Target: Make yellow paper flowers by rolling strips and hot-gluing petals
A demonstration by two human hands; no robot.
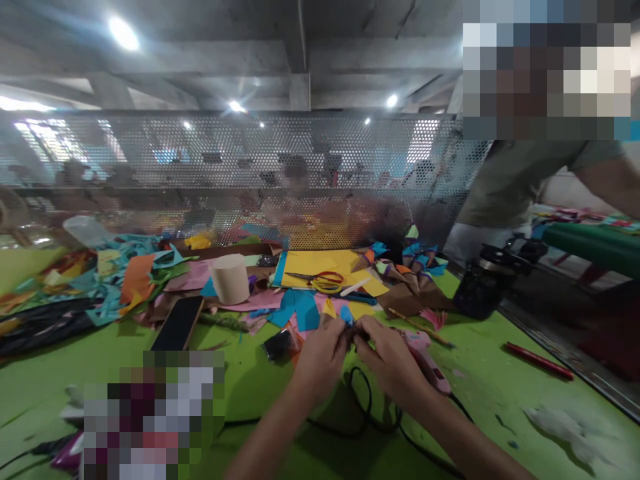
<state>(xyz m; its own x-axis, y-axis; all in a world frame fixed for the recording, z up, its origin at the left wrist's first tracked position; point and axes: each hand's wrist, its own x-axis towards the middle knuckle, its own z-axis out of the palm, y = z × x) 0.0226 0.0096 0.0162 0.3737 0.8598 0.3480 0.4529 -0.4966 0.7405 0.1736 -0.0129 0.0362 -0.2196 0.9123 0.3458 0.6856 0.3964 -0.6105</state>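
My left hand (321, 350) and my right hand (383, 345) meet over the green table, fingers pinched together. Between them is a small paper piece (346, 315) with a blue tip; the fingers hide most of it. A yellow paper point (329, 308) shows just above my left fingers, and I cannot tell whether it belongs to the held piece. Beside my right wrist lies a pink glue gun (431, 365), its black cord (369, 407) looping under my arms. Left of my left hand is a small black packet (277, 344).
Scissors (320, 280) with red and yellow handles lie on yellow sheets (313, 261). A paper roll (230, 279), a phone (179, 325) and colored scraps (137, 277) spread left. Small paper cones (400, 270), a dark mug (480, 283) and a red pen (539, 361) are right. A person (505, 180) stands at right.
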